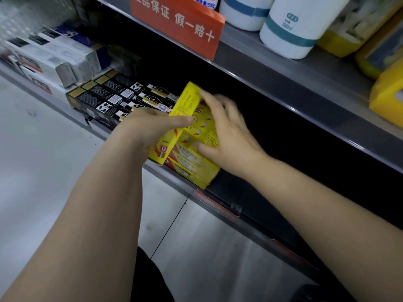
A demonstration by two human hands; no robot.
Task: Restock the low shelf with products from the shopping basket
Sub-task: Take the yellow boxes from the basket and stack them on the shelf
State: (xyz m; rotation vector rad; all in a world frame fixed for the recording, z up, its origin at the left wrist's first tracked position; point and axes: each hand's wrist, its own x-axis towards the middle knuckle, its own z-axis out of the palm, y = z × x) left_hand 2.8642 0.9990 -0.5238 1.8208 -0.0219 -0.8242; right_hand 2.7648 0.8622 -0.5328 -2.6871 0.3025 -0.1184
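Note:
A long yellow box (185, 103) is tilted on edge above a stack of matching yellow boxes (194, 166) at the front of the low shelf (220, 205). My left hand (144, 129) holds the tilted box from the left, thumb along its side. My right hand (222, 127) grips the same box from the right, fingers over its top end and thumb low by the stack. The shopping basket is out of view.
Black boxes (113, 97) lie in rows left of the yellow stack, with white boxes (50, 59) further left. The dark shelf space right of the stack holds nothing visible. Above, white bottles (292, 29), yellow packs (388, 92) and an orange sign (178, 25).

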